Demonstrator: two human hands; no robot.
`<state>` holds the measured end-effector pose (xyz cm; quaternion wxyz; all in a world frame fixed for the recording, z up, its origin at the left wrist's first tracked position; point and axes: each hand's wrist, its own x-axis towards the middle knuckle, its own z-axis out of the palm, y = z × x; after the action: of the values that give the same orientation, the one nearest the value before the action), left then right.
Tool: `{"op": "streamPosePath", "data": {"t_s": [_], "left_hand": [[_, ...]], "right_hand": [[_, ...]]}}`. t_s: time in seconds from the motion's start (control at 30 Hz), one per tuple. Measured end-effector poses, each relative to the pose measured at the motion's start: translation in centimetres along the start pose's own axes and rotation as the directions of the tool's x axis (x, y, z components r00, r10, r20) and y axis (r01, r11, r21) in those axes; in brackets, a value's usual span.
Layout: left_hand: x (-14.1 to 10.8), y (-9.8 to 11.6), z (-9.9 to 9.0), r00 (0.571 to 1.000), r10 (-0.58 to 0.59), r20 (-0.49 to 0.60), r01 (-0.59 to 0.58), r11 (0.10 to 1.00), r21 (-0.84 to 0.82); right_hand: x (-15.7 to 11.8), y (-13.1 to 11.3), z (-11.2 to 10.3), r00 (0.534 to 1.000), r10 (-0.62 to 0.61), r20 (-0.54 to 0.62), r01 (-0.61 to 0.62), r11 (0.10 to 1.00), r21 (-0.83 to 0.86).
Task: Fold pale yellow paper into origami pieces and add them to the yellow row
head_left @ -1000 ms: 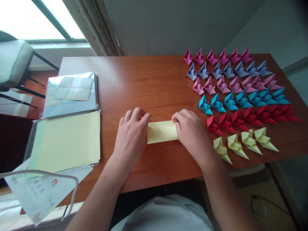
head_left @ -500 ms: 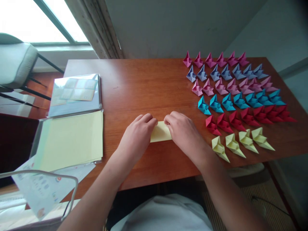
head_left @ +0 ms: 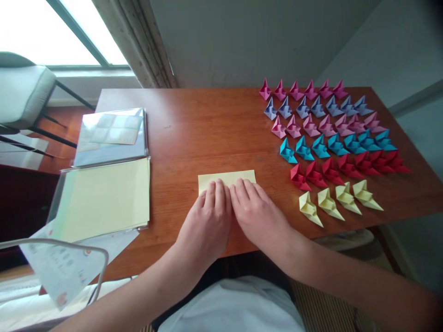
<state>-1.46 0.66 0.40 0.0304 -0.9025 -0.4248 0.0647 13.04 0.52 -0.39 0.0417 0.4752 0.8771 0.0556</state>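
Note:
A pale yellow paper strip (head_left: 226, 177) lies flat on the brown table (head_left: 207, 129), near its front edge. My left hand (head_left: 207, 216) presses on its lower part with fingers stretched out. Beside it, nearly touching, my right hand (head_left: 258, 210) lies on the same strip, fingers extended forward. The strip's lower edge is hidden under both hands. To the right stand four folded yellow paper shapes (head_left: 329, 204), with rows of red (head_left: 332, 172), blue (head_left: 319, 146), pink (head_left: 310, 126), lilac (head_left: 302, 107) and magenta (head_left: 296, 91) ones behind.
Yellow sheets (head_left: 107, 198) lie on a clear case at the left, below another clear folder (head_left: 114, 138). A printed sheet (head_left: 69, 263) and a curved pale metal bar (head_left: 69, 243) are at the lower left. A chair (head_left: 27, 92) stands beyond the table's left side.
Both hands have moved nearer the table's front edge and closer together. Their fingers were curled at the strip's top corners; now they stretch flat over its lower part. The view has shifted slightly.

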Motion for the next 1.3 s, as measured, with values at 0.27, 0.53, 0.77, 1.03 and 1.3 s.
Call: {"op": "streamPosePath", "data": {"t_s": [0.27,0.53,0.77,1.03,1.3], "left_hand": [[0.0,1.1,-0.2,0.987,-0.019,0.160,0.021,1.000,-0.017],[0.4,1.6,-0.5,0.968,-0.011,0.250,-0.003,0.999,0.052],[0.4,1.6,-0.5,0.961,-0.007,0.278,-0.020,0.995,0.095],[0.5,1.8,-0.9,0.961,-0.006,0.276,-0.022,0.995,0.097],[-0.2,0.7,-1.1,0.950,0.056,0.308,-0.090,0.991,0.096]], "right_hand": [[-1.0,-0.9,1.3,1.000,-0.022,0.023,0.023,0.996,-0.085],[-2.4,-0.4,2.5,1.000,0.020,-0.021,-0.022,0.995,-0.095],[-5.2,1.5,2.0,0.994,0.104,-0.028,-0.108,0.972,-0.208],[-4.4,0.0,1.7,0.994,0.080,-0.072,-0.079,0.997,0.020],[-4.4,0.0,2.5,0.995,0.082,-0.051,-0.077,0.993,0.088]]}}
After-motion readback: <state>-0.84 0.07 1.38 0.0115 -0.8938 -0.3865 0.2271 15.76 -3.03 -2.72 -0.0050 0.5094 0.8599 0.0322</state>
